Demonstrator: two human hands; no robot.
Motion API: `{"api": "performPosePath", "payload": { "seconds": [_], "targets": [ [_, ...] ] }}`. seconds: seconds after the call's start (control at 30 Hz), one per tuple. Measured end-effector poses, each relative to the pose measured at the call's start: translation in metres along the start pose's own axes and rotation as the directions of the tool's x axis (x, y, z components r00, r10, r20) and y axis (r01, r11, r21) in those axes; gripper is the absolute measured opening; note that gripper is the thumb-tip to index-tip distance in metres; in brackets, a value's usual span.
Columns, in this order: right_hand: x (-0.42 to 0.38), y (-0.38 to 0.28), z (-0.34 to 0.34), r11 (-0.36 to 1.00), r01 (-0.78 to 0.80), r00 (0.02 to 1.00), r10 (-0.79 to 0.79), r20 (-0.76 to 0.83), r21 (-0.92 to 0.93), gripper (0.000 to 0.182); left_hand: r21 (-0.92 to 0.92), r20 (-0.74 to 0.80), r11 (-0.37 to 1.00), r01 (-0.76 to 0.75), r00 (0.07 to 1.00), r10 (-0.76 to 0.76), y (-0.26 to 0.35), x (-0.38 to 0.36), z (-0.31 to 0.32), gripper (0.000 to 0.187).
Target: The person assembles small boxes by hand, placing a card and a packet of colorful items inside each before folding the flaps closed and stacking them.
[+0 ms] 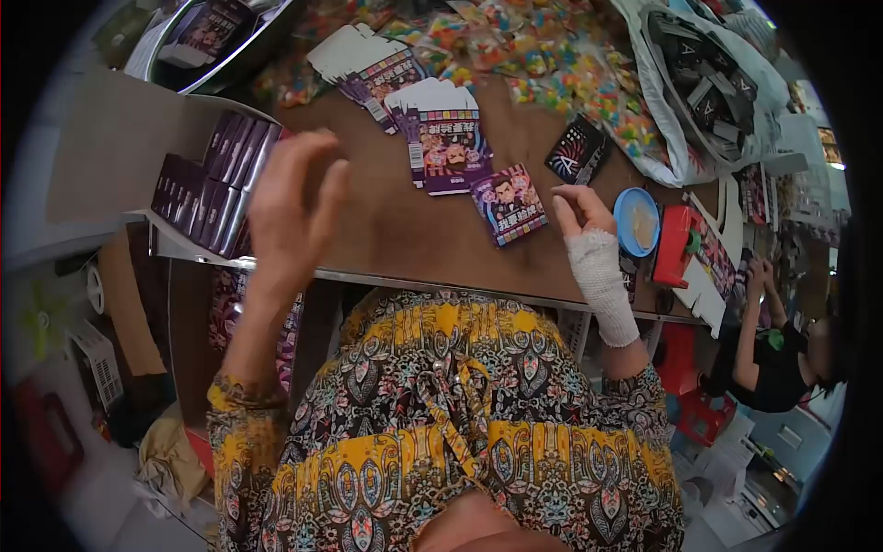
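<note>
My left hand (299,198) is raised over the left part of the table, thumb apart from its curved fingers, nothing in it. Beside it stands an open carton (166,235) packed with purple boxes (221,175). My right hand (587,216), with a white wrap around palm and wrist, is open by the table's right side, thumb and fingertips apart. Just left of it lies a purple printed box (509,204). A black packet with a firework-like print (578,152) lies just beyond the fingers. Flat purple box blanks (451,152) are fanned in the middle, with another fan (377,78) behind.
Candy packets (552,55) cover the back of the table. A white bag (658,138) holds black packets (708,92). At right are a blue round dish (636,221) and a red tape dispenser (674,247). A metal basin (147,74) stands back left. Another person (773,354) is at far right.
</note>
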State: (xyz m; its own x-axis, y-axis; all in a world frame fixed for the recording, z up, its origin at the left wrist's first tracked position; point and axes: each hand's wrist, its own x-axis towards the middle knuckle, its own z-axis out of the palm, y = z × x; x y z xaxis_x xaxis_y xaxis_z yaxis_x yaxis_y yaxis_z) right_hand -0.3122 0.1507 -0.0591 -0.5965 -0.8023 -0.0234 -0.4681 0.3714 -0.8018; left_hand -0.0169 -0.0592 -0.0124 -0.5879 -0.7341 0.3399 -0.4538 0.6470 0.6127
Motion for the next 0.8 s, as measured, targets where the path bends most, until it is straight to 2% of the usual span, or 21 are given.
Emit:
{"api": "performPosePath", "payload": {
  "seconds": [0.03,0.1,0.13,0.2,0.27,0.3,0.33,0.37,0.43,0.5,0.53,0.6,0.63,0.73,0.77,0.8],
  "targets": [
    [-0.005,0.010,0.002,0.995,0.026,1.000,-0.026,-0.003,-0.094,0.021,-0.270,0.232,0.929,0.252,0.954,-0.191,0.016,-0.010,0.025,0.034],
    [-0.014,0.006,0.011,0.980,-0.019,0.999,0.024,0.023,-0.198,0.026,-0.495,0.560,0.693,0.523,0.803,-0.206,0.032,-0.023,0.075,0.040],
    [-0.015,0.017,0.020,0.965,0.006,0.999,0.007,0.052,-0.262,0.031,-0.515,0.550,0.682,0.520,0.810,-0.203,0.035,-0.032,0.103,0.043],
    [-0.015,0.021,0.031,0.988,0.004,0.998,0.006,0.061,-0.155,0.030,-0.534,0.534,0.671,0.514,0.821,-0.203,0.037,-0.043,0.136,0.047],
    [-0.011,0.028,0.031,0.991,0.020,0.998,-0.012,0.060,-0.131,0.029,-0.629,0.481,0.556,0.543,0.834,-0.270,0.040,-0.047,0.149,0.056],
    [-0.009,0.028,0.029,0.993,-0.066,0.991,0.054,0.121,0.102,0.029,-0.631,0.478,0.562,0.535,0.838,-0.262,0.040,-0.049,0.152,0.056],
    [-0.007,0.026,0.026,0.932,-0.163,0.975,0.101,0.198,0.325,0.029,-0.672,0.497,0.477,0.566,0.822,-0.276,0.041,-0.051,0.150,0.057],
    [-0.005,0.023,0.023,0.929,-0.160,0.975,0.096,0.199,0.333,0.029,-0.703,0.517,0.389,0.595,0.804,-0.294,0.041,-0.054,0.146,0.058],
    [-0.002,0.017,0.017,0.830,-0.290,0.919,0.103,0.380,0.477,0.028,-0.706,0.510,0.395,0.587,0.809,-0.291,0.042,-0.055,0.137,0.061],
    [-0.003,0.010,0.018,0.797,-0.298,0.903,0.057,0.426,0.526,0.028,-0.601,0.382,0.618,0.507,0.861,-0.335,0.047,-0.050,0.130,0.054],
    [-0.004,0.007,0.019,0.763,-0.311,0.883,0.012,0.469,0.566,0.028,-0.603,0.387,0.616,0.506,0.862,-0.328,0.047,-0.047,0.126,0.054],
    [-0.001,0.003,0.021,0.790,-0.321,0.865,0.021,0.501,0.522,0.028,-0.617,0.502,0.582,0.530,0.834,-0.228,0.047,-0.040,0.116,0.047],
    [0.001,0.001,0.025,0.793,-0.307,0.863,0.000,0.505,0.525,0.027,-0.595,0.499,0.592,0.544,0.827,-0.258,0.050,-0.038,0.110,0.040],
    [0.007,-0.004,0.037,0.825,-0.261,0.848,-0.052,0.528,0.501,0.025,-0.540,0.557,0.601,0.589,0.786,-0.268,0.038,-0.026,0.078,0.042],
    [0.009,-0.006,0.040,0.855,-0.228,0.843,-0.066,0.534,0.466,0.024,-0.546,0.515,0.643,0.537,0.821,-0.248,0.027,-0.022,0.066,0.040],
    [0.012,-0.007,0.039,0.855,-0.227,0.839,-0.070,0.539,0.465,0.024,-0.508,0.537,0.685,0.522,0.814,-0.222,0.017,-0.014,0.051,0.039]
  ]
}}
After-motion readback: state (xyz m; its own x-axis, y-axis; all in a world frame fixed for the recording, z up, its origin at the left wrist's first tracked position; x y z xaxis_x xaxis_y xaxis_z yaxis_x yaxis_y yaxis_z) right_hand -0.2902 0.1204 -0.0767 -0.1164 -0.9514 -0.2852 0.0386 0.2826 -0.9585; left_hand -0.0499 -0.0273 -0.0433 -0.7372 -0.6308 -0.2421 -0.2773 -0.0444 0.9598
